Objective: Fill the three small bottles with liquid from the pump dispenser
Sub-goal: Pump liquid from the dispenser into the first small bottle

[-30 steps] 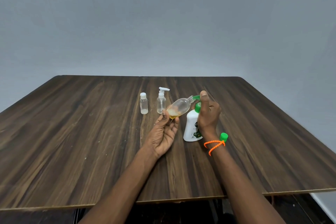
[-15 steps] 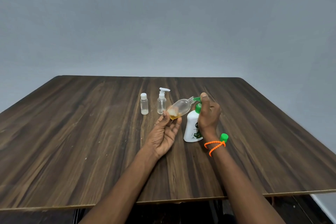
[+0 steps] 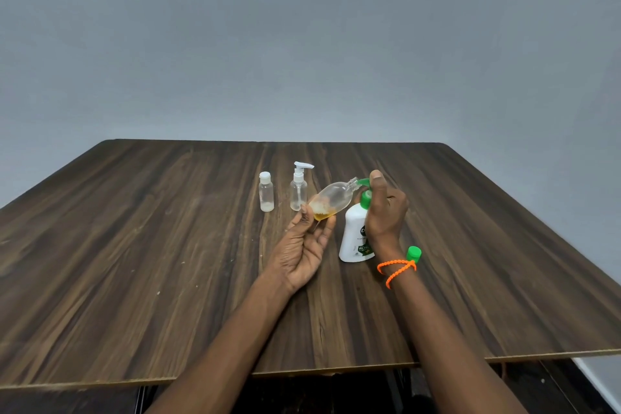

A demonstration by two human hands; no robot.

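My right hand (image 3: 384, 208) grasps and hides the white pump dispenser's (image 3: 355, 235) green head, its label too blurred to read, while my left hand's (image 3: 302, 245) fingertips hold the tilted clear bottle (image 3: 332, 199) at its spout.

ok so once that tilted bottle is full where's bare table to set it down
Bare wood lies left of the capped small bottle, and across the table toward its left edge. More lies right of the green cap. It is crowded around the pump dispenser, spray bottle and both hands.
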